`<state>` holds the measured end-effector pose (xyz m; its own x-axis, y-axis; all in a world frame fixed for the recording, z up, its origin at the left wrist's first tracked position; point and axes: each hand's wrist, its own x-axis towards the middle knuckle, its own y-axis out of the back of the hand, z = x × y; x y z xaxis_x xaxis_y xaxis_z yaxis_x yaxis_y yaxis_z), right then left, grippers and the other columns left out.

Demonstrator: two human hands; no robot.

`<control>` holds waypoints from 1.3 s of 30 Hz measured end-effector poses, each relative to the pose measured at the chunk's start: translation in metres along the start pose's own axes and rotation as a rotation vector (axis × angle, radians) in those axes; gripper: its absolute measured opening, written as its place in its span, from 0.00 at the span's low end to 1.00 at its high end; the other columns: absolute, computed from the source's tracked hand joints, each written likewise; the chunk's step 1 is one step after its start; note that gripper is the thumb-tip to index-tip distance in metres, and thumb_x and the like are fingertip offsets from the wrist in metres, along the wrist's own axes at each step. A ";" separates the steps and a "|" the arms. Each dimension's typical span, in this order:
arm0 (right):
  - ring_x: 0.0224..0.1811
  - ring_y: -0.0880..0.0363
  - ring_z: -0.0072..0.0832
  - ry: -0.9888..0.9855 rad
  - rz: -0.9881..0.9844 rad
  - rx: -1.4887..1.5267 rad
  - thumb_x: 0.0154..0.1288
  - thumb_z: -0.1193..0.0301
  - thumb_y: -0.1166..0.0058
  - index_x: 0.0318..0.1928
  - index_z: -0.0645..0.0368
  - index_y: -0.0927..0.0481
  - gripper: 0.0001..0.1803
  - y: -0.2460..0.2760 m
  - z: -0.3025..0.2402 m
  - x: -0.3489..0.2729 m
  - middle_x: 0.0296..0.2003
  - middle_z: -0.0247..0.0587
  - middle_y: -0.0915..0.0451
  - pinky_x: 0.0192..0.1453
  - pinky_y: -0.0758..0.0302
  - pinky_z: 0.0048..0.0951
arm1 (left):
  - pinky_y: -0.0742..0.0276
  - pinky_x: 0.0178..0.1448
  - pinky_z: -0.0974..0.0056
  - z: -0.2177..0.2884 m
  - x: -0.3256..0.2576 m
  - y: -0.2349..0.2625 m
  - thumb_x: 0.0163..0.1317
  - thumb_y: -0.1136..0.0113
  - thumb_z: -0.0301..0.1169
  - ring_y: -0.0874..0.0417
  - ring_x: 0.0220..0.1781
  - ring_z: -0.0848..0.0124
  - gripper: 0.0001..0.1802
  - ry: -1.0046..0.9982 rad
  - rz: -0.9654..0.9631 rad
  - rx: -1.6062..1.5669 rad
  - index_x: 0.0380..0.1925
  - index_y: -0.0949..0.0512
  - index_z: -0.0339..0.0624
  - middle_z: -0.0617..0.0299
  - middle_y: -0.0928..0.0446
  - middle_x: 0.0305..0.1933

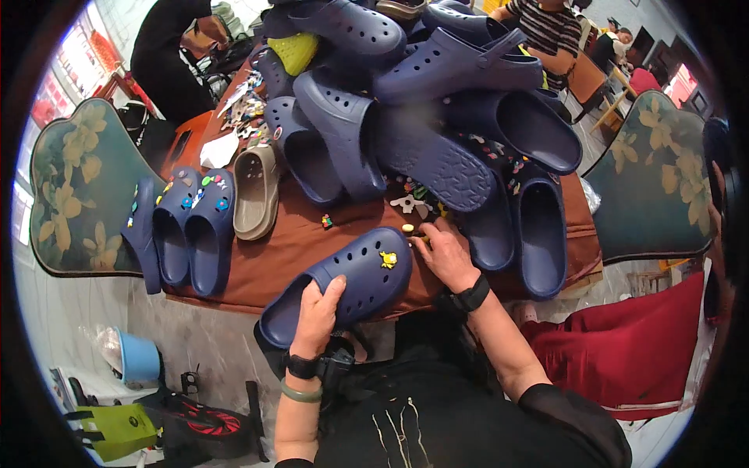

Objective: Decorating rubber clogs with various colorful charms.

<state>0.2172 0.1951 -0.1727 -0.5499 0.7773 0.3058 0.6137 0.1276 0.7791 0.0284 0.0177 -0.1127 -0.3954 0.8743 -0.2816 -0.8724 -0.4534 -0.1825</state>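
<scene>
My left hand (314, 316) grips a navy clog (355, 269) by its side near the heel opening, thumb on top. The clog is tilted over the table's near edge, its toe pointing up and to the right. One yellow shoe charm (388, 259) sits in a hole on its upper. Right of the toe, my right hand (446, 253) reaches down to the table with its fingers curled together. Something small and yellowish shows at the fingertips, too small to make out. A pale yellow charm (408, 228) lies just beside them, and a white charm (412, 205) lies beyond.
A big pile of navy clogs (452, 70) covers the table's far middle and right. Clogs with charms (209, 226) and a khaki clog (256, 191) stand at left. Loose charms (243, 105) lie farther back. Floral chair backs (90, 187) flank the brown-covered table (367, 222). Other people are nearby.
</scene>
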 end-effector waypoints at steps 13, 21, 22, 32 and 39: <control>0.34 0.24 0.43 0.115 0.175 -0.165 0.63 0.74 0.43 0.34 0.60 0.20 0.03 0.004 -0.007 0.022 0.31 0.43 0.26 0.38 0.28 0.41 | 0.27 0.59 0.66 -0.017 0.003 0.003 0.72 0.47 0.34 0.23 0.52 0.73 0.20 -0.148 -0.115 -0.099 0.57 0.29 0.31 0.60 0.23 0.53; 0.34 0.23 0.26 0.098 -0.262 0.711 0.64 0.74 0.43 0.32 0.63 0.16 0.06 0.012 -0.100 0.028 0.28 0.38 0.20 0.39 0.28 0.27 | 0.25 0.54 0.66 -0.025 0.003 0.008 0.71 0.47 0.33 0.23 0.48 0.75 0.18 -0.197 -0.096 -0.044 0.55 0.28 0.33 0.61 0.22 0.48; 0.34 0.22 0.26 0.096 -0.316 0.725 0.63 0.73 0.41 0.33 0.63 0.16 0.06 0.010 -0.112 0.031 0.28 0.38 0.20 0.39 0.27 0.27 | 0.25 0.53 0.66 -0.028 0.004 0.010 0.71 0.46 0.34 0.23 0.46 0.75 0.18 -0.224 -0.085 -0.011 0.54 0.27 0.34 0.63 0.22 0.46; 0.32 0.23 0.34 0.283 -0.043 0.373 0.57 0.73 0.36 0.36 0.59 0.18 0.07 -0.030 -0.112 0.034 0.29 0.40 0.23 0.36 0.29 0.34 | 0.24 0.51 0.68 -0.028 0.006 0.009 0.70 0.44 0.33 0.25 0.44 0.78 0.17 -0.184 -0.077 0.040 0.53 0.28 0.34 0.65 0.25 0.46; 0.33 0.27 0.36 0.528 -0.090 0.300 0.56 0.80 0.38 0.41 0.60 0.18 0.11 -0.011 -0.109 0.030 0.28 0.40 0.27 0.38 0.29 0.33 | 0.24 0.51 0.68 -0.031 0.011 0.013 0.69 0.45 0.31 0.24 0.45 0.77 0.16 -0.157 -0.100 -0.001 0.53 0.27 0.34 0.64 0.24 0.46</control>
<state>0.1323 0.1497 -0.1127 -0.7662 0.3549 0.5356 0.6424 0.4057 0.6501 0.0213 0.0165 -0.1470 -0.3467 0.9314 -0.1110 -0.9094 -0.3627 -0.2034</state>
